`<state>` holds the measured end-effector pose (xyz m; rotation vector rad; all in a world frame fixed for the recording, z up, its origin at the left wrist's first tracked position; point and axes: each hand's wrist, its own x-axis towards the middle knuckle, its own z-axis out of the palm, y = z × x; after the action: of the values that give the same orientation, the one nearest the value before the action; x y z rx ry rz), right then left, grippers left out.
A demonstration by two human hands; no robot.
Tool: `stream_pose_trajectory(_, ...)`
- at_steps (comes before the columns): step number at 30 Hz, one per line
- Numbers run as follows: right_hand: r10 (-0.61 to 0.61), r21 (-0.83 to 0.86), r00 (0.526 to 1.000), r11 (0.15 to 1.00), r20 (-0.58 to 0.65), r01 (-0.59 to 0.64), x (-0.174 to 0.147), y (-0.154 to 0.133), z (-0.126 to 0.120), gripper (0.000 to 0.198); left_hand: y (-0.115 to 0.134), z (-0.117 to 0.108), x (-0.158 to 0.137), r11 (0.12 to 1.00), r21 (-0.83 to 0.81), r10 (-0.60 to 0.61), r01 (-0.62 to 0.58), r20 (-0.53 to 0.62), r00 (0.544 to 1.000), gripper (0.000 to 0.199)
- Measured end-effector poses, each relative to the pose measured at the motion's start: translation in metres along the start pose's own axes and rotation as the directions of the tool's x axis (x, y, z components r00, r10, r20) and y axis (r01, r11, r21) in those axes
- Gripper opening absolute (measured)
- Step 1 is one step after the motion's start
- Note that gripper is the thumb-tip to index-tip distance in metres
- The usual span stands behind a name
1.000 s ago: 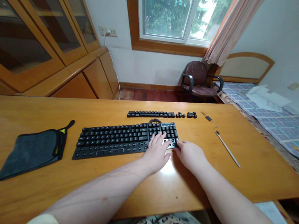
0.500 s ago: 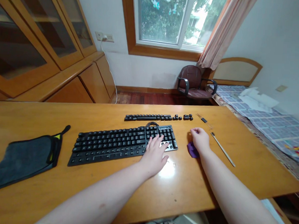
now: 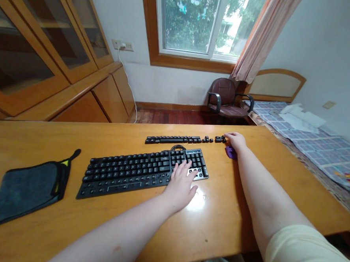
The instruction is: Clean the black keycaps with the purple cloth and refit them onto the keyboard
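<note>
My left hand [image 3: 179,188] lies spread over the number pad at the right end of a black keyboard [image 3: 127,167], its fingers on the keys. Keycaps are off along the keyboard's near rows, where bare stems show. Beyond it a row of loose black keycaps [image 3: 173,139] lines the far part of the table. My right hand [image 3: 236,141] reaches to the small keycap group [image 3: 219,139] at the row's right end, fingertips at the last caps. Purple cloth [image 3: 230,152] hangs below that hand, gripped in its curled fingers. Whether a keycap is pinched too, I cannot tell.
A dark grey cloth pouch [image 3: 29,185] with a black loop lies left on the wooden table [image 3: 168,233]. The keyboard's coiled cable [image 3: 178,147] sits behind it. Past the table stand a brown armchair [image 3: 224,95] and a bed [image 3: 314,135].
My right hand has moved away from me to the loose keycaps, taking the purple cloth along. The thin brush at right is now hidden behind my forearm. My left hand stays on the keyboard.
</note>
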<state>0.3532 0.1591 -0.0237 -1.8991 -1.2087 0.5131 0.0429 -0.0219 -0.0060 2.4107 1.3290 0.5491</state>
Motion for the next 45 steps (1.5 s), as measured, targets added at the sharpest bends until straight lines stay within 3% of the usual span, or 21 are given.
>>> stream_pose_trajectory(5, -0.011, 0.001, 0.997, 1.0, 0.082, 0.01, 0.006, 0.001, -0.001, 0.017, 0.0, 0.0, -0.001, 1.0, 0.004, 0.0, 0.0, 0.002, 1.0, 0.045)
stream_pose_trajectory(9, 0.012, -0.006, 0.999, 1.0, 0.053, -0.011, 0.004, 0.0, -0.002, 0.016, -0.001, 0.001, -0.001, 1.0, -0.007, -0.007, 0.007, 0.007, 1.0, 0.046)
stream_pose_trajectory(16, 0.084, 0.12, 0.981, 0.991, -0.175, -0.063, -0.019, -0.011, -0.002, 0.027, 0.0, -0.002, 0.0, 0.998, -0.063, -0.019, 0.018, -0.019, 1.0, 0.043)
stream_pose_trajectory(20, 0.134, 0.262, 0.945, 0.964, -0.3, -0.053, -0.064, -0.042, -0.009, 0.035, 0.001, -0.004, 0.001, 0.991, -0.134, 0.003, -0.019, -0.125, 0.992, 0.036)
stream_pose_trajectory(22, 0.1, 0.5, 0.984, 0.866, -0.147, -0.013, -0.102, -0.066, -0.011, 0.032, 0.002, -0.006, 0.0, 0.978, -0.197, 0.031, -0.07, -0.195, 0.98, 0.037)
stream_pose_trajectory(24, -0.041, 0.558, 0.992, 0.829, 0.12, -0.033, -0.143, -0.089, -0.01, 0.03, 0.003, -0.009, 0.0, 0.955, -0.275, 0.039, -0.112, -0.261, 0.965, 0.041)
stream_pose_trajectory(26, -0.103, 0.501, 0.947, 0.863, 0.303, -0.066, -0.18, -0.104, -0.005, 0.03, 0.003, -0.013, -0.001, 0.929, -0.347, 0.018, -0.129, -0.306, 0.952, 0.045)
stream_pose_trajectory(30, -0.2, 0.439, 0.863, 0.898, 0.463, -0.028, -0.213, -0.104, 0.013, 0.023, -0.001, -0.015, 0.002, 0.89, -0.449, -0.066, -0.083, -0.306, 0.95, 0.034)
stream_pose_trajectory(39, -0.168, 0.41, 0.814, 0.908, 0.556, -0.092, -0.21, -0.09, 0.022, 0.024, -0.006, -0.012, 0.007, 0.857, -0.515, -0.176, -0.011, -0.313, 0.933, 0.014)
stream_pose_trajectory(42, -0.215, 0.52, 0.847, 0.85, 0.487, -0.084, -0.212, -0.091, 0.02, 0.023, -0.006, -0.012, 0.007, 0.847, -0.531, -0.181, -0.031, -0.341, 0.922, 0.016)
stream_pose_trajectory(45, -0.277, 0.596, 0.895, 0.803, 0.348, 0.017, -0.21, -0.089, 0.017, 0.024, -0.006, -0.011, 0.006, 0.837, -0.547, -0.203, -0.038, -0.372, 0.906, 0.016)
